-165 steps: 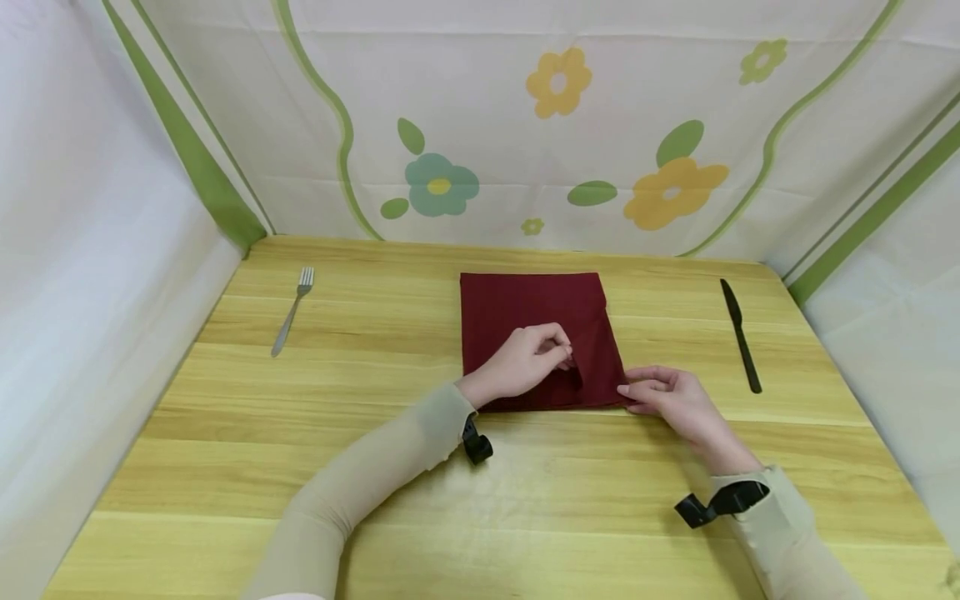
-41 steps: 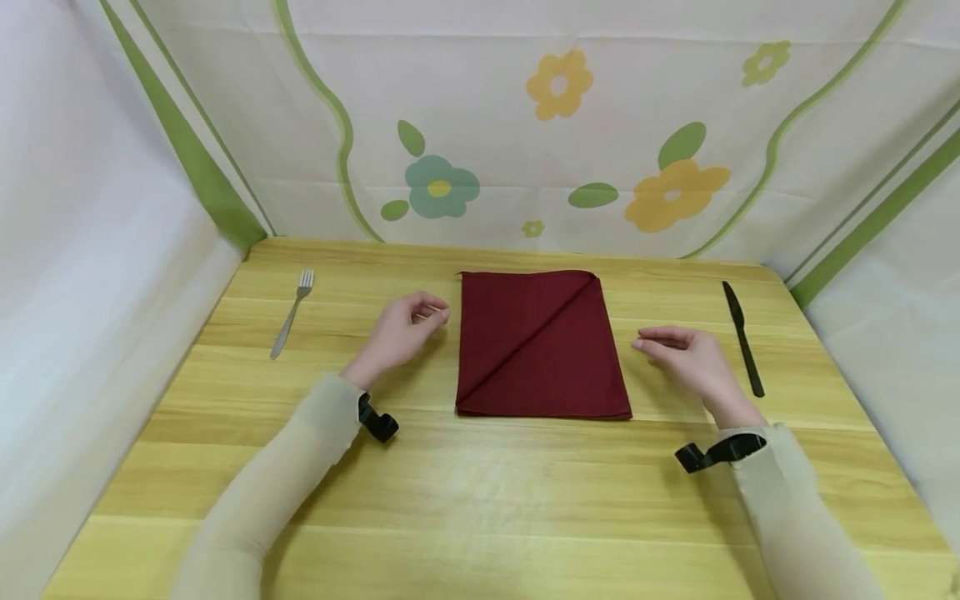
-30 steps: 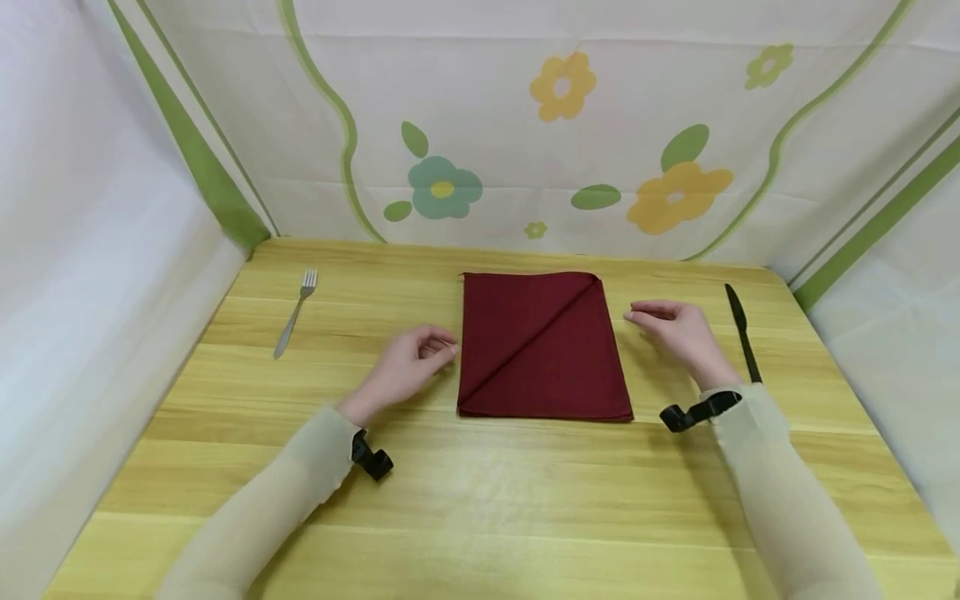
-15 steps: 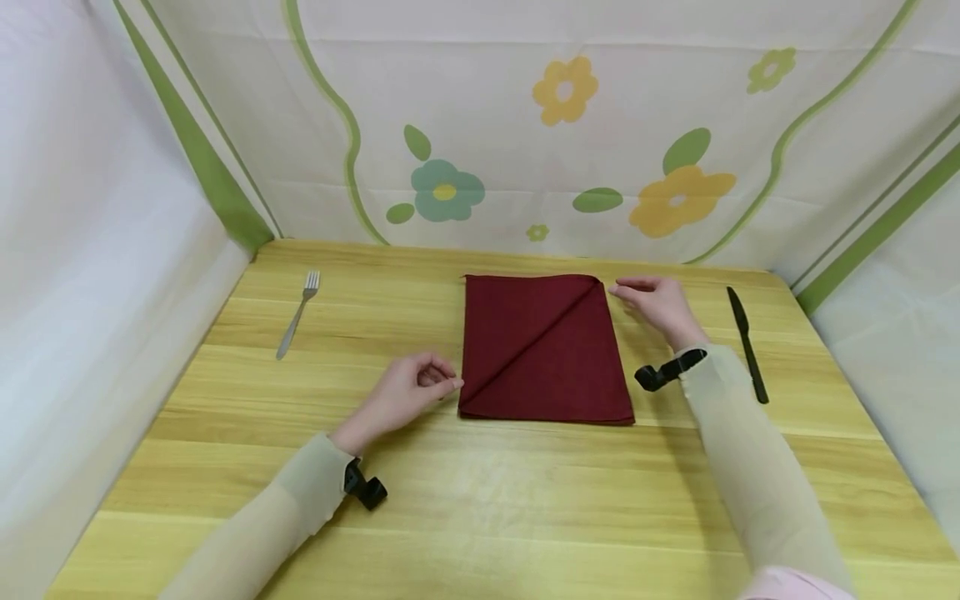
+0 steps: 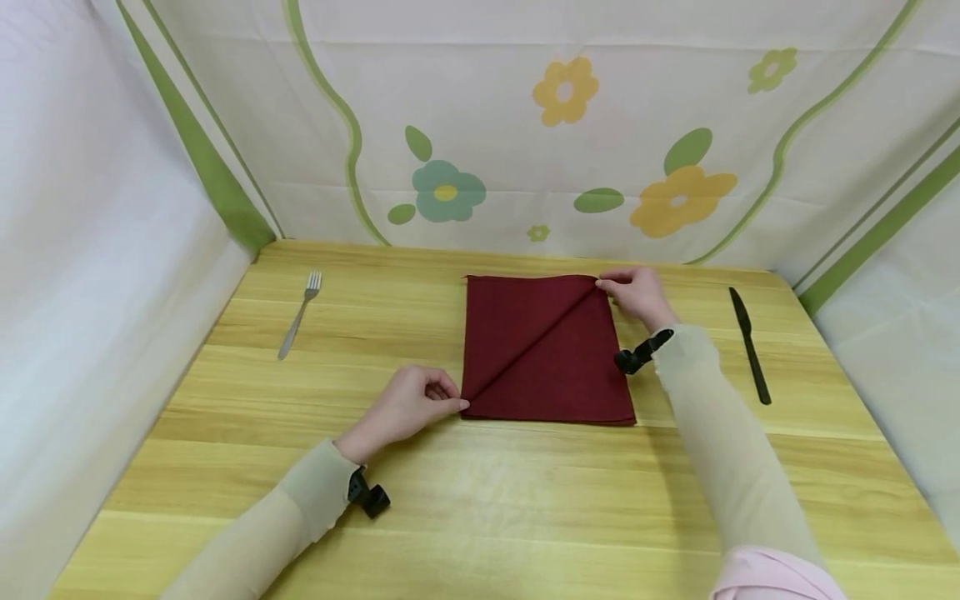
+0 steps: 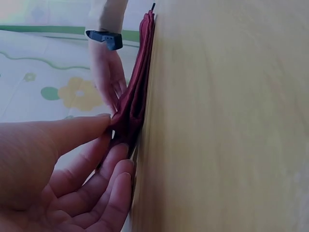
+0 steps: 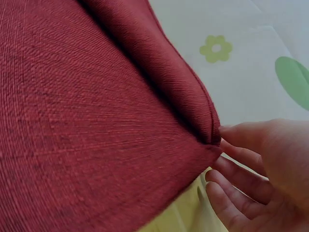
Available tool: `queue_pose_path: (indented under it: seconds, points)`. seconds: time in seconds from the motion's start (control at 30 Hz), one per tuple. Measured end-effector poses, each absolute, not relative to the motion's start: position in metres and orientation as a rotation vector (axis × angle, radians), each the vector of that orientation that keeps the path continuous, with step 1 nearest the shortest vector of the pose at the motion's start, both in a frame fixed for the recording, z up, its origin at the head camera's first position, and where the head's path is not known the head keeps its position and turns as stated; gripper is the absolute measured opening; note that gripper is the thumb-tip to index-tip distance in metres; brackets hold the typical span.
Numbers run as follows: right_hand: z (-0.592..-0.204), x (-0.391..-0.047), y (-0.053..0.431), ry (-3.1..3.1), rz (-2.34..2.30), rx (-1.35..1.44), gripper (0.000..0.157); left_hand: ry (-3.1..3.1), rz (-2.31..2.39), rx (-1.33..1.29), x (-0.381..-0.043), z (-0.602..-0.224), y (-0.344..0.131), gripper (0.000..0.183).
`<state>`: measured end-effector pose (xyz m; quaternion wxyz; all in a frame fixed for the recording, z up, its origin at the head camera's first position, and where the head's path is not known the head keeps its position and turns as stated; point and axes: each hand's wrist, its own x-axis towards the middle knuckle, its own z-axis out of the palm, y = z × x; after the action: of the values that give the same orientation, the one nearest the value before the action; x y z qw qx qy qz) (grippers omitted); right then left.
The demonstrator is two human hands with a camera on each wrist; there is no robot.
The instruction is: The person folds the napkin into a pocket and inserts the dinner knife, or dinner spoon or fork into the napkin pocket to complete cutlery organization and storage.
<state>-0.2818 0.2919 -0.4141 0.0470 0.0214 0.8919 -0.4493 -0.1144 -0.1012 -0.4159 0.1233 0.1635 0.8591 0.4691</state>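
Observation:
A dark red cloth napkin (image 5: 555, 367), folded into a square with a diagonal fold line across its top, lies on the wooden table. My left hand (image 5: 416, 404) pinches its near left corner between thumb and fingers; the left wrist view shows the layered edge of the napkin (image 6: 137, 92) at the thumb tip. At the far right corner, my right hand (image 5: 637, 296) pinches the cloth. In the right wrist view the thumb and index finger of that hand (image 7: 260, 164) meet the napkin's corner, where the diagonal fold ends.
A silver fork (image 5: 300, 315) lies at the left of the wooden table (image 5: 480, 517), tines away from me. To the right is a black knife (image 5: 750, 346). White curtains with flower prints (image 5: 465, 100) stand behind the table and at both sides.
Earlier, a loose layer was being handled; the napkin then lay with its diagonal fold. My left hand has moved nearer and my right hand farther, each from beside the napkin onto a corner.

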Motion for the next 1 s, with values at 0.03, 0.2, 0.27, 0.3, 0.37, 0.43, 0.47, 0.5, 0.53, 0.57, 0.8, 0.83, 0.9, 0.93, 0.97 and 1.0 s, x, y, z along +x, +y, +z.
queue_pose_path:
  seconds: [0.03, 0.2, 0.27, 0.3, 0.37, 0.43, 0.47, 0.5, 0.53, 0.57, 0.8, 0.83, 0.9, 0.93, 0.97, 1.0]
  points:
    - [-0.416, -0.282, 0.291, 2.724, -1.364, 0.065, 0.038, 2.509, 1.358, 0.484, -0.114, -0.416, -0.101, 0.01]
    - [-0.419, -0.283, 0.293, 2.724, -1.33, 0.06, 0.037, 2.514, 1.291, 0.517, -0.114, -0.415, -0.102, 0.006]
    - [-0.419, -0.282, 0.294, 2.717, -1.318, 0.046, 0.038, 2.513, 1.268, 0.546, -0.114, -0.414, -0.102, 0.005]
    - [-0.419, -0.282, 0.294, 2.712, -1.314, 0.041, 0.039, 2.512, 1.259, 0.56, -0.114, -0.414, -0.102, 0.004]
    - [-0.419, -0.281, 0.295, 2.705, -1.306, 0.031, 0.038, 2.514, 1.239, 0.587, -0.114, -0.414, -0.103, 0.004]
    - [-0.418, -0.282, 0.297, 2.704, -1.293, 0.003, 0.039, 2.514, 1.219, 0.615, -0.114, -0.413, -0.104, 0.004]
    - [-0.418, -0.282, 0.297, 2.708, -1.281, -0.012, 0.039, 2.512, 1.21, 0.627, -0.114, -0.413, -0.105, 0.004]
    - [-0.418, -0.283, 0.298, 2.706, -1.267, -0.032, 0.039, 2.511, 1.198, 0.635, -0.114, -0.412, -0.106, 0.005]
    - [-0.418, -0.283, 0.3, 2.708, -1.249, -0.049, 0.039, 2.507, 1.188, 0.641, -0.113, -0.412, -0.107, 0.005]
    - [-0.418, -0.283, 0.301, 2.705, -1.23, -0.069, 0.039, 2.504, 1.177, 0.646, -0.113, -0.411, -0.108, 0.006]
    - [-0.415, -0.284, 0.307, 2.702, -1.032, -0.157, 0.037, 2.502, 1.104, 0.674, -0.111, -0.406, -0.112, 0.007]
    - [-0.414, -0.285, 0.307, 2.697, -1.012, -0.166, 0.036, 2.506, 1.093, 0.679, -0.111, -0.406, -0.113, 0.007]
    - [-0.414, -0.285, 0.307, 2.688, -0.973, -0.184, 0.035, 2.513, 1.078, 0.691, -0.111, -0.405, -0.114, 0.008]
    - [-0.414, -0.285, 0.307, 2.681, -0.964, -0.189, 0.034, 2.515, 1.069, 0.693, -0.111, -0.405, -0.114, 0.009]
    - [-0.413, -0.286, 0.307, 2.674, -0.958, -0.191, 0.033, 2.515, 1.064, 0.697, -0.111, -0.405, -0.115, 0.009]
    - [-0.413, -0.286, 0.307, 2.67, -0.958, -0.194, 0.033, 2.515, 1.061, 0.701, -0.111, -0.405, -0.115, 0.01]
